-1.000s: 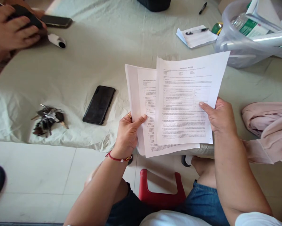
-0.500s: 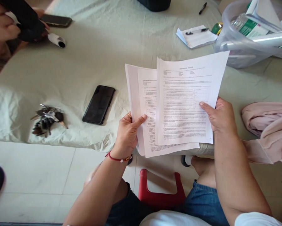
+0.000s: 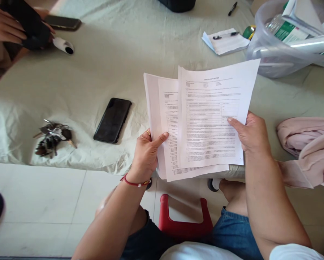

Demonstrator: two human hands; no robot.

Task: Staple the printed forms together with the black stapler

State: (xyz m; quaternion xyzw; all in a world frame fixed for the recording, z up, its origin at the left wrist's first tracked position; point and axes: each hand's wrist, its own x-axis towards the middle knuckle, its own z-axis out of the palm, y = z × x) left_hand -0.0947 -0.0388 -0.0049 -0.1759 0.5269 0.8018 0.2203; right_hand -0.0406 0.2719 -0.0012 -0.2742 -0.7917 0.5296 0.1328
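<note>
My left hand (image 3: 148,150) grips a stack of printed sheets (image 3: 154,108) by its left edge, thumb on top and fingers hidden beneath. In my right hand (image 3: 252,131) is a printed sheet (image 3: 210,115) headed "Overleaf Notes", pinched at its right edge with the thumb on its face. That sheet overlaps the right part of the stack. Both are held above the front edge of the cloth-covered table. Left of my left hand lies a black phone (image 3: 112,120), and farther left a bunch of keys (image 3: 55,138).
A clear plastic tub (image 3: 272,61) holding a bottle and papers stands at the back right, beside a notepad (image 3: 227,43) with a pen on it. Pink cloth (image 3: 308,141) lies at the right. Another person's hand (image 3: 6,25) holds a black object at the upper left. A red stool (image 3: 183,227) is below me.
The sheet in my right hand has shifted slightly left over the stack. My left hand stays in place on the stack. The other person's fingers at the upper left have changed position.
</note>
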